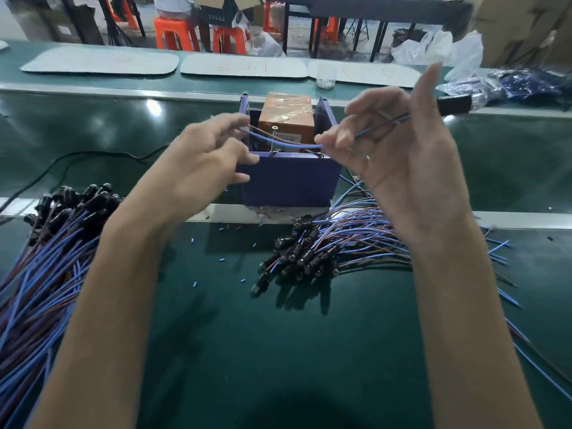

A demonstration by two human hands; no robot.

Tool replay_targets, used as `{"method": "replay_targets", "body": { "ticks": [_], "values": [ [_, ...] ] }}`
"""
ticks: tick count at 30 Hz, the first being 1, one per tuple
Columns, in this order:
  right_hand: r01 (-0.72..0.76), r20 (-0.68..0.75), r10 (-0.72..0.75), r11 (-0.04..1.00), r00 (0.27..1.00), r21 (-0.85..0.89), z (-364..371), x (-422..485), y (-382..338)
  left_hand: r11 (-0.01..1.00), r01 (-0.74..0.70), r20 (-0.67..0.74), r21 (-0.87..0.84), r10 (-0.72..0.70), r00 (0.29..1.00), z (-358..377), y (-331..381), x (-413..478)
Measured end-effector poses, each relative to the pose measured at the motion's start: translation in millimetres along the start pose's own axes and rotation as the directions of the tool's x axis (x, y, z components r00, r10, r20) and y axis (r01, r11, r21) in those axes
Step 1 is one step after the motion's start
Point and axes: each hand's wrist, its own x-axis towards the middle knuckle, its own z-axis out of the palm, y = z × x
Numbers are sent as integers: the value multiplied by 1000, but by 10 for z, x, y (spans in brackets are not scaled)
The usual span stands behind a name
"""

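My left hand and my right hand hold one cable between them, above a purple box-shaped fixture. The cable's blue and brown wires sag across the fixture's top. My left hand pinches the wire ends at the left. My right hand pinches the wires near the fixture's right edge, with its little finger raised. The cable's black plug end sticks out to the right behind my right hand. An orange block wrapped in tape sits inside the fixture.
A pile of the same cables with black plugs lies right of centre on the green belt; another big bundle lies at the left. Small blue insulation bits are scattered near the fixture. White mats, a cup and plastic bags sit on the far side.
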Motion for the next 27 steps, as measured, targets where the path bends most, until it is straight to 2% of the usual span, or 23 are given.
{"method": "replay_targets", "body": {
  "ticks": [2,4,7,9,10,12,14,16,18,22,27],
  "values": [
    [-11,-20,11,1000,1000,18,-6,1,-5,977,1,-76,-214,-18,997,42,94,-15],
    [-40,-51,39,999,998,-14,-19,2,-6,939,-41,-177,-342,-22,984,93,163,-23],
    [-118,-116,104,986,988,-120,-67,17,4,926,-143,-344,-350,15,939,155,186,-24],
    [-136,-161,104,969,981,-204,-105,28,21,941,-175,-349,-290,66,935,159,157,-20],
    [-141,-180,96,958,979,-250,-119,30,29,954,-169,-290,-249,93,952,154,133,-23],
    [-164,-204,97,924,974,-345,-132,29,50,976,-145,-69,-163,135,988,163,84,-33],
    [-218,-218,133,875,967,-432,-123,28,90,985,-141,154,-97,154,976,219,61,-49],
    [-278,-231,185,830,955,-484,-100,30,152,984,-162,279,-77,178,944,301,53,-60],
    [-314,-226,228,804,947,-505,-72,26,205,982,-175,368,-73,190,910,368,47,-69],
    [-295,-153,254,857,955,-423,-48,9,210,984,-167,520,-62,174,836,403,1,-74],
    [-316,-186,259,845,948,-432,-87,26,232,981,-191,501,-45,188,845,400,-61,-42]
  ]
}}
